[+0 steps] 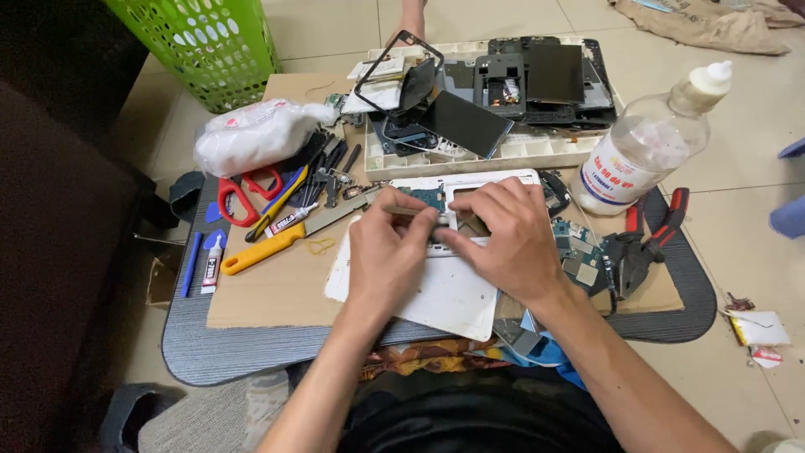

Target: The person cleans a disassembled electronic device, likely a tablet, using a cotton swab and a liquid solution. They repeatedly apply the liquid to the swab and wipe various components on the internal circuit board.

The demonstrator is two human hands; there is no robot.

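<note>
Both hands over white plastic tablet frame w/ exposed green circuit board [436, 200], centre of low cardboard-topped counter [277, 294]. Left hand [387, 256] fingers [412, 220] pinched closed on a thin metal tool, prob. tweezers [402, 210], tip aimed at 3 o'clock into the board. Right hand [510, 239] fingers curled down, pressing/holding the frame edge; can't tell if they grip any small part, the tips are hidden.

Risks, as I judge:
- Tool tip slips off the board, scratches a trace or pops a small part; cause = hard pinch, shallow angle.
- Frame sits on a white flat back panel [444, 298] that overhangs the counter edge at 6 o'clock; downward push could tip it into the lap.
- Clear plastic bottle w/ white nozzle cap [646, 147] at 2 o'clock, near right forearm path; an elbow swing knocks it, liquid onto loose green boards [579, 252] at 3 o'clock.
- Red-handled black pliers [641, 247] at 3 o'clock, just beside those boards, could snag the wrist.
- Clutter at 9–10 o'clock: red scissors [239, 197], yellow-handled knife [277, 239]; blade near left-arm pullback.
- White tray of dark phone parts [503, 151] at 12 o'clock is stacked loose, a bump shifts it.
</note>
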